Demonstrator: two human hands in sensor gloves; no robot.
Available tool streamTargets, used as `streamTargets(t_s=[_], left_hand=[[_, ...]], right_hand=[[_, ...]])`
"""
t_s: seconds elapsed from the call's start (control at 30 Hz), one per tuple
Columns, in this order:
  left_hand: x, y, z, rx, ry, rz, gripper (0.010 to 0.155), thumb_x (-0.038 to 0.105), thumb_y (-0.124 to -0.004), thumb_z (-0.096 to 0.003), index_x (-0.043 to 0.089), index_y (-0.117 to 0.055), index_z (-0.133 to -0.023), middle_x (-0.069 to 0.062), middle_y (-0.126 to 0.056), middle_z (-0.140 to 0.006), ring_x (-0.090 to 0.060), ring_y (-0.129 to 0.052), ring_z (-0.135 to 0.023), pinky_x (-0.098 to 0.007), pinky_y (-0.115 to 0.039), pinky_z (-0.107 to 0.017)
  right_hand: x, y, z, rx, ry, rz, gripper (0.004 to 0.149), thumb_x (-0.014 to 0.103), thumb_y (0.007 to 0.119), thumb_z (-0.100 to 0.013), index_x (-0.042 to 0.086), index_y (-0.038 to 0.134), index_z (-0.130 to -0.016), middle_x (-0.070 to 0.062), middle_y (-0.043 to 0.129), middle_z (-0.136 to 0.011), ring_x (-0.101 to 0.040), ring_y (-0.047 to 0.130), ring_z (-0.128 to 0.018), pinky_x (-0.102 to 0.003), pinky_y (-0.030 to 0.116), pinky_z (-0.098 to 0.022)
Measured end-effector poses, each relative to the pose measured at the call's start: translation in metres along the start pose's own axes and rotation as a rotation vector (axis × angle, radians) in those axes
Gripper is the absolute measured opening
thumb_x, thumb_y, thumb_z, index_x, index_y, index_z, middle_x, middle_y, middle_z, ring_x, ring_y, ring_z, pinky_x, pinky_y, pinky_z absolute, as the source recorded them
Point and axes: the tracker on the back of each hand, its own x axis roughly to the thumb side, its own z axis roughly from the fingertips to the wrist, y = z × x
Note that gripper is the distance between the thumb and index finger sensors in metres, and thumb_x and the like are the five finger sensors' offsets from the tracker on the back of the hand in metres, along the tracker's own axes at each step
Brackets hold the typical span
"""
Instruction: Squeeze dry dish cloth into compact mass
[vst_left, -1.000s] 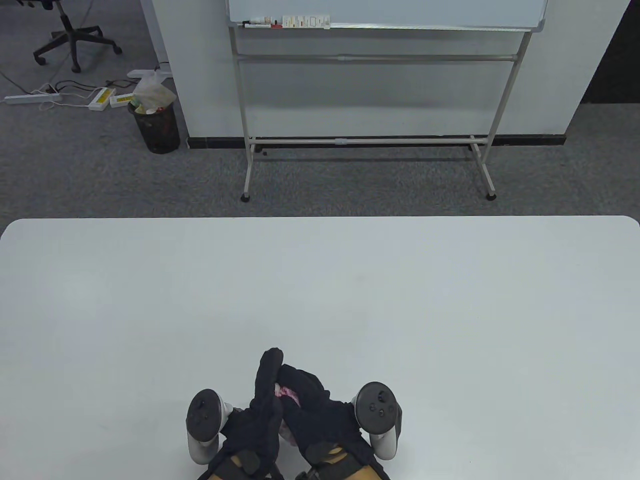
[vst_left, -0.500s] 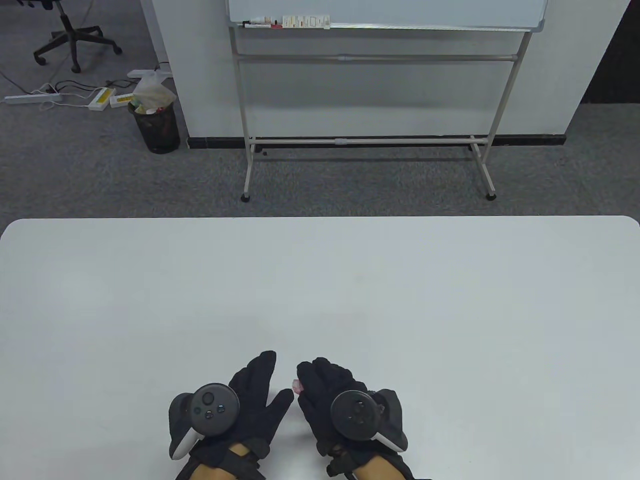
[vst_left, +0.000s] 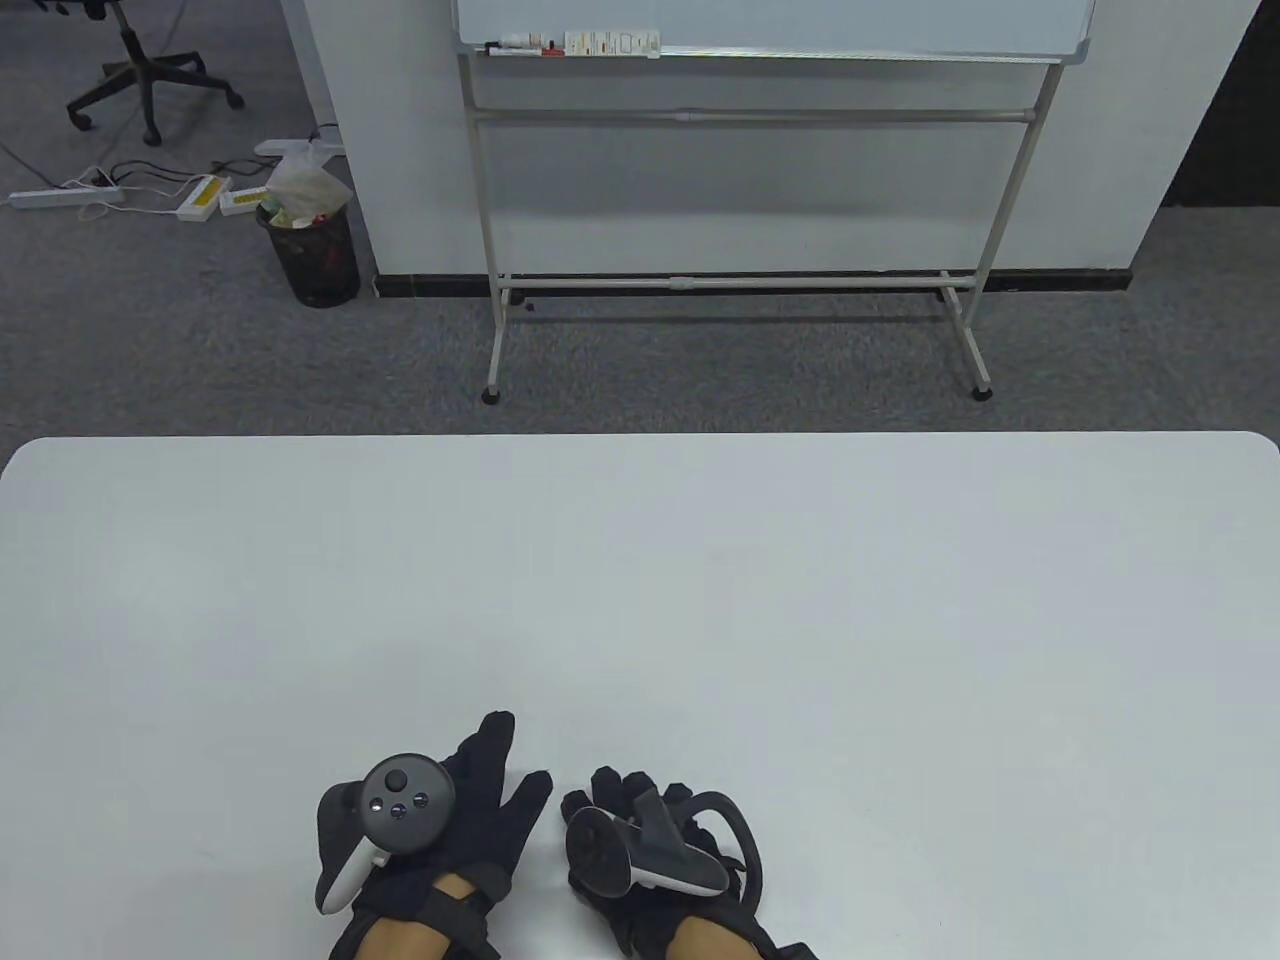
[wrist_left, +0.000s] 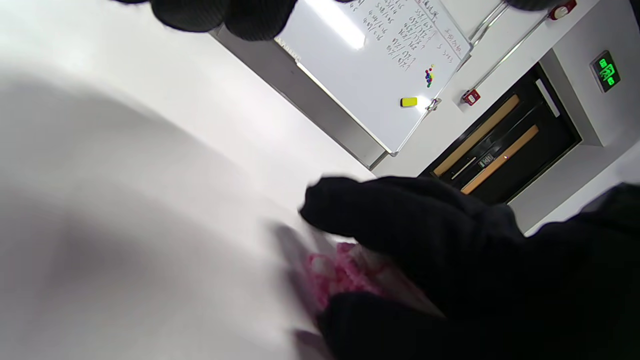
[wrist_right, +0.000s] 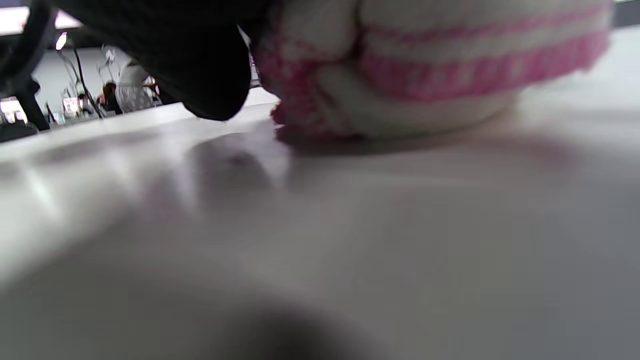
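Under right hand: bunched cloth, axis unclear

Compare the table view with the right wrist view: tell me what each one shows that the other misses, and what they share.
Only the table view shows both gloved hands side by side near the table's front edge: the left hand flat and spread with its fingers apart, the right hand curled in a fist, each with a tracker on its back. The cloth is hidden there.

Only the right wrist view shows the dish cloth, white with pink stripes, bunched into a lump that rests on the table under the right hand.

Both show the white tabletop and the right hand's black glove.
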Motion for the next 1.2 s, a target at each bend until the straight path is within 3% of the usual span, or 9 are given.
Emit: streamTargets(t_s=[0.17,0.27,0.47,0.8,1.2], left_hand=[[-0.001,0.0,0.0,0.006,-0.004,0.003,0.081,0.074,-0.05,-0.0518,0.022,-0.026,-0.11,-0.024,-0.041,-0.111,-0.055,-0.048,-0.095,-0.068,-0.045,-0.067],[0.0,0.002,0.001,0.044,-0.038,0.044,0.081,0.074,-0.05,-0.052,0.022,-0.027,-0.11,-0.024,-0.042,-0.111,-0.055,-0.049,-0.095,-0.067,-0.046,-0.067],[-0.002,0.006,0.0,0.094,-0.059,0.067,0.08,0.074,-0.05,-0.0519,0.022,-0.029,-0.11,-0.023,-0.043,-0.111,-0.054,-0.049,-0.095,-0.067,-0.046,-0.067],[-0.007,0.009,0.0,0.094,-0.037,0.05,0.08,0.074,-0.05,-0.052,0.022,-0.03,-0.11,-0.023,-0.043,-0.111,-0.055,-0.047,-0.096,-0.067,-0.045,-0.067],[-0.006,0.009,-0.001,0.1,-0.034,0.045,0.08,0.073,-0.051,-0.0522,0.021,-0.03,-0.11,-0.023,-0.042,-0.112,-0.055,-0.045,-0.096,-0.068,-0.043,-0.068]], right_hand=[[0.0,0.009,-0.002,0.109,0.004,-0.08,0.077,0.064,0.068,-0.049,0.03,0.033,-0.109,-0.001,0.016,-0.115,-0.033,0.016,-0.11,-0.061,0.015,-0.075],[0.004,0.011,0.0,0.116,-0.009,-0.089,0.082,0.068,0.067,-0.048,0.033,0.025,-0.109,-0.001,0.014,-0.116,-0.033,0.02,-0.11,-0.061,0.018,-0.075],[-0.004,0.012,-0.002,0.138,-0.002,-0.216,0.084,0.07,0.067,-0.047,0.035,0.021,-0.108,0.003,0.01,-0.115,-0.029,0.009,-0.11,-0.06,0.011,-0.074],[-0.021,-0.008,0.003,-0.008,-0.016,-0.438,0.091,0.067,0.078,-0.045,0.03,0.023,-0.108,-0.005,0.016,-0.115,-0.038,0.013,-0.108,-0.066,0.013,-0.072],[-0.05,-0.053,0.03,-0.263,0.025,-0.642,0.085,0.065,0.075,-0.047,0.026,0.031,-0.109,-0.009,0.02,-0.115,-0.04,0.015,-0.108,-0.066,0.013,-0.071]])
